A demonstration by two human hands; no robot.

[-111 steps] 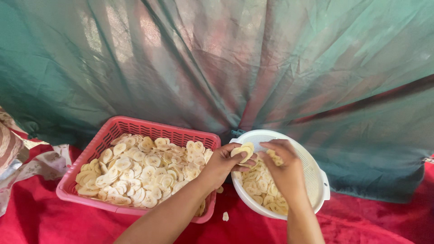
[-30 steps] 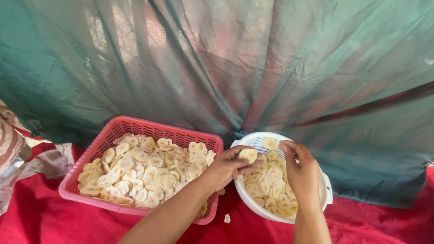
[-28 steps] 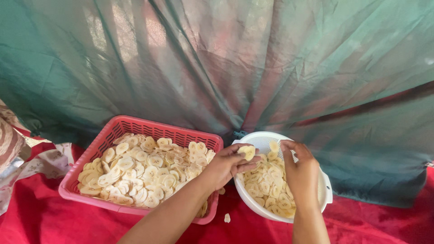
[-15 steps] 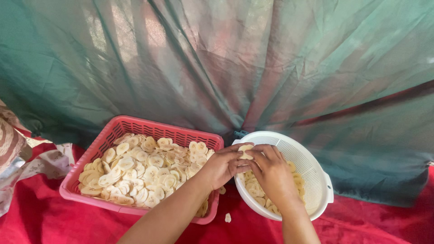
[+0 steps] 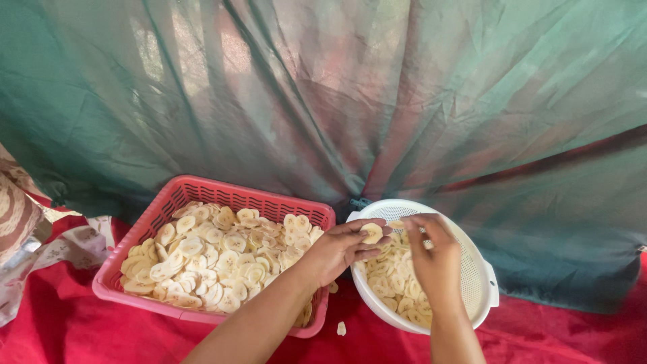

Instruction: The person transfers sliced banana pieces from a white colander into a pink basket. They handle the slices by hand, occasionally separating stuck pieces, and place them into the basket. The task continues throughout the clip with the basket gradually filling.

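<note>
My left hand [image 5: 344,248] reaches over the gap between the two containers and pinches a pale banana slice [image 5: 371,233] at the left rim of the white colander [image 5: 472,264]. My right hand [image 5: 435,259] hovers inside the colander over its heap of slices [image 5: 391,280], fingers curled near the left hand's slice; whether it grips anything I cannot tell. A pink plastic basket [image 5: 180,194] on the left is filled with more pale banana slices [image 5: 216,259].
Both containers sit on a red cloth [image 5: 81,330]. A green sheer curtain [image 5: 323,101] hangs right behind them. A loose slice [image 5: 341,328] lies on the cloth between the containers. Patterned fabric [image 5: 27,236] lies at the far left.
My right hand moved about inside the colander, across to the left hand and back a little. The left hand stayed at the rim holding a slice.
</note>
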